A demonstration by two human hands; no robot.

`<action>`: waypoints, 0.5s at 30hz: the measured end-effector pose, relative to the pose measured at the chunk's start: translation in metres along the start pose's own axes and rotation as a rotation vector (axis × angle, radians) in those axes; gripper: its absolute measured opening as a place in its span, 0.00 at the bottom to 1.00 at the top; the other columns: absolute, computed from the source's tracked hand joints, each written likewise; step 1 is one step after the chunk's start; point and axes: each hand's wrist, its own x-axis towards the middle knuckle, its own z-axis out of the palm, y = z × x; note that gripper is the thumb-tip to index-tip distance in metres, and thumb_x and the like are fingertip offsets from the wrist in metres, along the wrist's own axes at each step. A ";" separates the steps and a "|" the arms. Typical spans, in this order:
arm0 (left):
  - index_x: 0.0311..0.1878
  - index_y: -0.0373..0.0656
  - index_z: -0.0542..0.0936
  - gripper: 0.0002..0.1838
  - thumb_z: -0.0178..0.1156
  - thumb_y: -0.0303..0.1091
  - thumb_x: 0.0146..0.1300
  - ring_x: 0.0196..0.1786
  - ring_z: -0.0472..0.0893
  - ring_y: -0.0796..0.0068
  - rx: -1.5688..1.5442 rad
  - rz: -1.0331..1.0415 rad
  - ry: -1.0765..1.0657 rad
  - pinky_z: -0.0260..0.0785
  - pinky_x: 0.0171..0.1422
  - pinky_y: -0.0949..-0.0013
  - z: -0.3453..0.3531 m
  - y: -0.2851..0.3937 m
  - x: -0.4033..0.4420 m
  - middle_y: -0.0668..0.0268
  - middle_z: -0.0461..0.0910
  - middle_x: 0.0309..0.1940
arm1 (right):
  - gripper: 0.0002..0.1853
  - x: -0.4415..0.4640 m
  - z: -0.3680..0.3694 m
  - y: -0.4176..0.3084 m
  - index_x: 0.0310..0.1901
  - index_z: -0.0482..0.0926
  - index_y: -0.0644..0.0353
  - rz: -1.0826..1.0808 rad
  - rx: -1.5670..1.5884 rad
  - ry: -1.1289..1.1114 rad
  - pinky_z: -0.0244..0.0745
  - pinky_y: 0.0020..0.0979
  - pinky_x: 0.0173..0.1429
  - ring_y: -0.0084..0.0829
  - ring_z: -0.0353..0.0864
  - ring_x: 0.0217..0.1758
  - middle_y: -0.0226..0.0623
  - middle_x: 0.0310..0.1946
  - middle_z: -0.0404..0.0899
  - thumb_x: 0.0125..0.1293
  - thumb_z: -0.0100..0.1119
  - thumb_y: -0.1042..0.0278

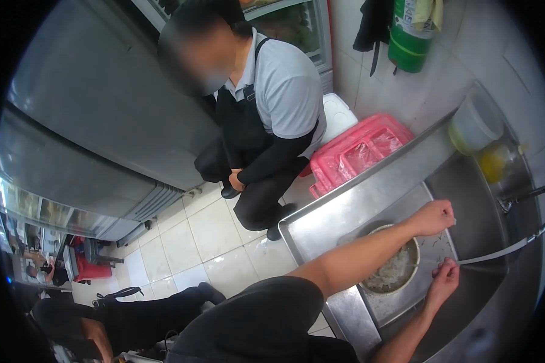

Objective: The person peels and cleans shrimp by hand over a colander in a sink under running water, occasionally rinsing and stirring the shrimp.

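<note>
My left hand (pixel 435 218) is closed with its fingers curled, above the metal sink, its forearm crossing over a round bowl. Any small item inside those fingers cannot be made out. Lower down, my right hand (pixel 445 281) is also closed, thumb and fingers drawn together near the bowl's right side. A pale hose-like strip (pixel 502 249) ends beside its fingertips; whether they touch is unclear. The round bowl (pixel 416 266) stands in the sink, partly covered by my left forearm. Inside it lies a whitish, translucent, wet-looking mass (pixel 389 275). Dark bits are scattered on the metal nearby.
A faucet (pixel 518 198) and a plastic tub (pixel 475 124) are at the sink's far end. Beyond the sink rim (pixel 369 181) stands a red plastic crate (pixel 363 148). A co-worker (pixel 284 91) crouches beside steel refrigerators (pixel 115 91). Another person (pixel 145 320) is behind, lower left.
</note>
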 end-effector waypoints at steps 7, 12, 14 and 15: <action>0.36 0.38 0.81 0.08 0.59 0.33 0.59 0.30 0.81 0.68 -0.117 -0.089 -0.056 0.74 0.38 0.65 -0.006 0.012 0.001 0.60 0.83 0.29 | 0.15 -0.011 -0.001 0.028 0.53 0.79 0.71 -0.279 -0.696 -0.349 0.76 0.34 0.57 0.43 0.82 0.57 0.53 0.59 0.78 0.73 0.54 0.68; 0.37 0.40 0.84 0.09 0.59 0.33 0.58 0.36 0.85 0.65 0.192 0.053 -0.276 0.75 0.43 0.63 0.018 -0.001 -0.008 0.58 0.86 0.33 | 0.18 0.002 -0.004 0.029 0.56 0.77 0.69 -0.196 -0.421 -0.186 0.77 0.30 0.51 0.33 0.83 0.46 0.46 0.52 0.82 0.75 0.54 0.63; 0.36 0.40 0.84 0.09 0.59 0.33 0.57 0.36 0.85 0.65 0.153 -0.030 -0.385 0.76 0.44 0.62 0.017 0.010 -0.015 0.58 0.86 0.32 | 0.19 0.003 -0.003 0.014 0.58 0.76 0.68 0.031 -0.069 -0.110 0.77 0.27 0.45 0.26 0.81 0.39 0.40 0.47 0.82 0.76 0.54 0.61; 0.36 0.40 0.84 0.08 0.59 0.33 0.57 0.36 0.85 0.65 0.132 -0.072 -0.443 0.76 0.44 0.62 0.017 0.015 -0.018 0.58 0.86 0.32 | 0.20 0.000 -0.001 -0.002 0.60 0.74 0.68 0.071 -0.028 -0.100 0.73 0.22 0.39 0.18 0.74 0.33 0.34 0.41 0.81 0.77 0.54 0.61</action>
